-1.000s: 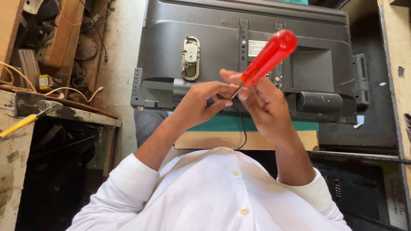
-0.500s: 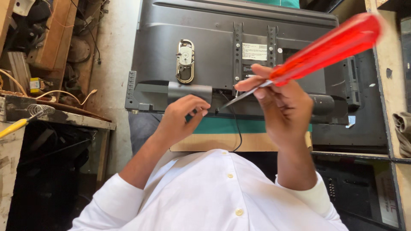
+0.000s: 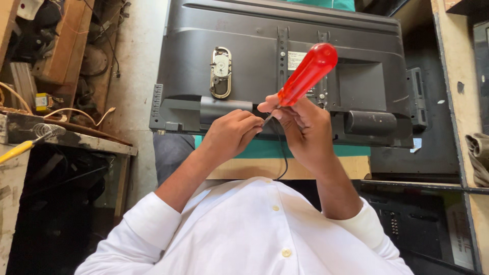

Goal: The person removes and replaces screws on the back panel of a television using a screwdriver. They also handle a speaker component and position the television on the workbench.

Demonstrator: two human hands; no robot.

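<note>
A flat-screen television (image 3: 254, 56) lies face down in front of me, its dark grey back panel up. My right hand (image 3: 300, 130) grips a screwdriver with a translucent red handle (image 3: 308, 74), tilted up to the right, its metal tip pointing down-left toward my left hand. My left hand (image 3: 229, 135) is closed around the tip at the near edge of the panel, fingers pinched; whether it holds something small is hidden. A metal oval bracket (image 3: 221, 72) sits on the panel above my left hand. A thin black cable (image 3: 282, 158) hangs between my hands.
The television rests on a green-topped wooden board (image 3: 265, 165). At left, a cluttered workbench (image 3: 61, 135) carries wires and a yellow-handled tool (image 3: 18, 150). Another dark set (image 3: 438, 127) lies at right, with a grey cloth (image 3: 479, 158) at the far right edge.
The red handle swung out to the upper right, then came back in and more upright. My left hand has moved back to the screwdriver's tip.
</note>
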